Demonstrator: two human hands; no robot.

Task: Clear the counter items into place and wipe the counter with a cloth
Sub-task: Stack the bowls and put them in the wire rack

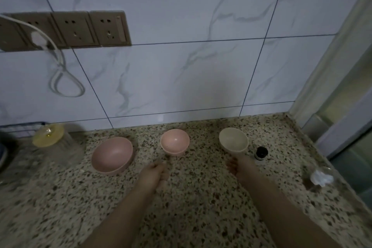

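A home kitchen is showing here: 3 bowls are sitting on a speckled granite counter under marble-look wall tiles and 3 wall sockets.

3 bowls on counter

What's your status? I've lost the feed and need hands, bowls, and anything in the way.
Left hand empty, near small pink bowl. Right hand gripping cream bowl, tilted. Large pink bowl untouched. Small dark bottle beside cream bowl.
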